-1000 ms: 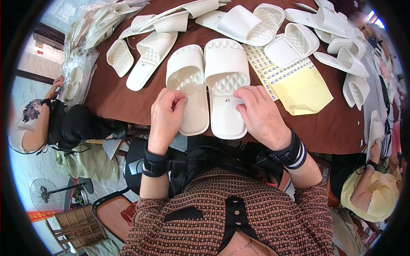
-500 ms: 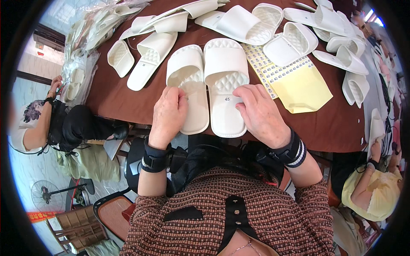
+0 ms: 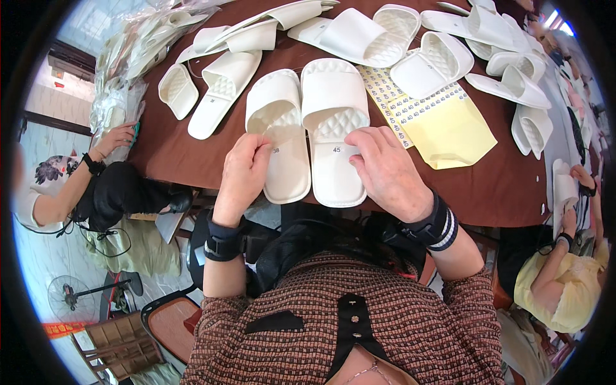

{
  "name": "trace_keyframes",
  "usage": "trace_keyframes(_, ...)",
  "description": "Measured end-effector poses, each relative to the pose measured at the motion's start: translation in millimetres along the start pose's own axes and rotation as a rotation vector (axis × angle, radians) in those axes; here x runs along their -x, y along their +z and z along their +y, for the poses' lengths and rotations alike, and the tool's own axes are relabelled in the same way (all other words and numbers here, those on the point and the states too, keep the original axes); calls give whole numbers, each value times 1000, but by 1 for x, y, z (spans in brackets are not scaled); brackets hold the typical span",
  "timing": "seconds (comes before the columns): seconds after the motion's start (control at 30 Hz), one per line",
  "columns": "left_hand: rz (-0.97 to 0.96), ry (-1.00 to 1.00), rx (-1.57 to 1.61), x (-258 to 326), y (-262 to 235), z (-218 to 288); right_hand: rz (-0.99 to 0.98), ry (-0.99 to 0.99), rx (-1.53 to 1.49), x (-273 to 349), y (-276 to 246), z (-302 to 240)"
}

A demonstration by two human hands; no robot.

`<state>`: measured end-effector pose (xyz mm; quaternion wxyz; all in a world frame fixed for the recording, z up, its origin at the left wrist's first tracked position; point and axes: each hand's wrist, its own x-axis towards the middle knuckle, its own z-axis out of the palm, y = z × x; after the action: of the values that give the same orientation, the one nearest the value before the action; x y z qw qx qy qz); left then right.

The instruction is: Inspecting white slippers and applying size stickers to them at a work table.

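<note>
Two white slippers lie side by side on the brown bench (image 3: 192, 160). The left hand (image 3: 245, 170) rests fingers-down on the left slipper (image 3: 279, 138); the right hand (image 3: 385, 170) presses loosely curled fingers on the right slipper (image 3: 333, 128). Beyond the right hand lies a yellow sticker sheet (image 3: 443, 128); more slippers (image 3: 359, 32) crowd farther back. The fingertips' grip is hidden.

I see bare brown desk (image 3: 186, 160) just left of my left hand (image 3: 242, 172), open for passing. Right of my right hand (image 3: 385, 172) lies a yellow sticker sheet (image 3: 449, 131). Beyond both hands, white slippers (image 3: 359, 35) crowd the way.
</note>
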<state>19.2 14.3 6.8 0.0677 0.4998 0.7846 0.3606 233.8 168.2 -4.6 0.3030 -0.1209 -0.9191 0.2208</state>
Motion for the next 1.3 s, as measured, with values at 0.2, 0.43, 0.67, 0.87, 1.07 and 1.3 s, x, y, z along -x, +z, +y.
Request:
trace_keyframes(0.2,2,89,18,5,8,40,0,-8,14,2,0,4)
trace_keyframes(0.43,-102,237,117,-12,39,63,1,-10,24,1,1,3)
trace_keyframes(0.67,-177,186,41,-20,46,64,-11,5,17,3,2,5)
trace_keyframes(0.87,-213,197,-14,-26,48,65,-17,-13,51,3,3,7)
trace_keyframes(1.07,-191,316,-142,-27,51,64,-20,-21,79,4,3,7)
trace_keyframes(1.3,-172,392,-176,-27,57,56,-21,-20,62,4,3,7)
